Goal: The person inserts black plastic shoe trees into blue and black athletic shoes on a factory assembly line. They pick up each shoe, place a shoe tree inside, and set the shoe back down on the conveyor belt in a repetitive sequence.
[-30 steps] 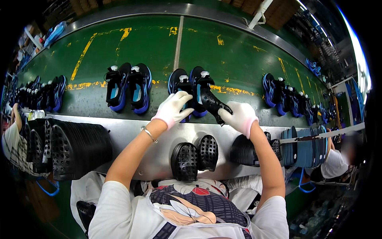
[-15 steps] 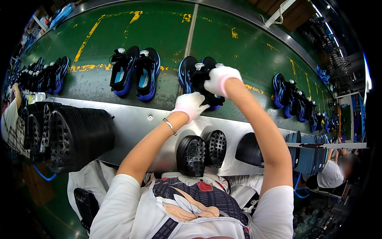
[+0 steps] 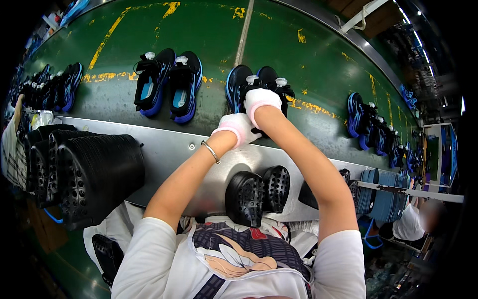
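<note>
A pair of black and blue sneakers (image 3: 237, 83) stands on the green work surface in front of me, toes pointing away. White gloves with pink cuffs cover both my hands. My left hand (image 3: 236, 127) is at the heel end of the left sneaker, its fingers curled against it and partly hidden. Over the openings of the pair lies my right hand (image 3: 262, 102), the back of the glove hiding its fingers. Small white pieces (image 3: 281, 81) sit on the sneakers' tongues. Nearer to me, two black insole-shaped pieces with dimpled undersides (image 3: 245, 198) rest on the metal ledge.
Another sneaker pair (image 3: 185, 82) stands to the left, with rows of sneakers (image 3: 73, 87) farther along both sides. Stacked black dimpled pieces (image 3: 102, 174) fill the ledge at left. Blue-grey flat pieces (image 3: 388, 197) are stacked at right. A person (image 3: 406, 219) sits beyond them.
My right hand has moved left and nearer to me, from the right sneaker toward the middle of the pair. My left hand stays by the heel. The view has shifted slightly.
</note>
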`<state>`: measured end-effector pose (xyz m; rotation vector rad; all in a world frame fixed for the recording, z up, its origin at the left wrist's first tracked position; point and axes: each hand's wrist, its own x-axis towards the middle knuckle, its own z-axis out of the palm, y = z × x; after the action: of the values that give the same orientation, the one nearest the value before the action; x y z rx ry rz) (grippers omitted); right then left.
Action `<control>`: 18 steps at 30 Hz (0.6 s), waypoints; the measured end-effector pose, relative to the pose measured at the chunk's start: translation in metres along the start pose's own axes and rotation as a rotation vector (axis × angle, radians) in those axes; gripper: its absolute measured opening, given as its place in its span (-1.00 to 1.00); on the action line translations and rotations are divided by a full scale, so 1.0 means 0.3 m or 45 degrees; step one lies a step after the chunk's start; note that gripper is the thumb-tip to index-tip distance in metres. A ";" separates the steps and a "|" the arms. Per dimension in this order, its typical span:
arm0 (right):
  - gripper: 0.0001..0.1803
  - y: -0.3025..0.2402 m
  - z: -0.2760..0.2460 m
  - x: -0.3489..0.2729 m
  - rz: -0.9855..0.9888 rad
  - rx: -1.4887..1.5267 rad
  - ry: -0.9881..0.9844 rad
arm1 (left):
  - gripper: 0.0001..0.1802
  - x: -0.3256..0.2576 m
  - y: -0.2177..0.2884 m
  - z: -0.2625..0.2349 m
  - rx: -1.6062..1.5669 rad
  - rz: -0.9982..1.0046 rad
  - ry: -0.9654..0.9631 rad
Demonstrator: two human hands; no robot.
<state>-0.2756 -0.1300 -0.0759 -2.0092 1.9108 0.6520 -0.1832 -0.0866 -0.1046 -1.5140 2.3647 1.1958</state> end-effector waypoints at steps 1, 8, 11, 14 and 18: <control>-0.70 -0.017 -0.009 -0.001 0.032 0.036 0.049 | -0.45 0.012 -0.008 0.007 -0.014 -0.038 0.001; -0.76 0.018 0.010 0.036 0.053 0.158 0.152 | -0.46 0.056 0.003 0.034 0.046 -0.009 0.026; -0.70 0.051 0.026 -0.001 -0.021 0.402 0.171 | -0.49 0.034 -0.009 0.050 0.008 0.055 0.082; -0.64 0.074 0.054 -0.157 -0.237 0.511 0.418 | -0.55 0.001 -0.013 0.060 -0.073 0.044 0.232; -0.74 0.149 0.130 -0.511 -0.488 0.509 0.643 | -0.60 0.009 -0.040 0.080 0.118 0.179 0.289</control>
<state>-0.3271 0.0180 -0.0267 -2.2997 1.6288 -0.3400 -0.1825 -0.0754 -0.1291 -1.5510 2.6715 0.9680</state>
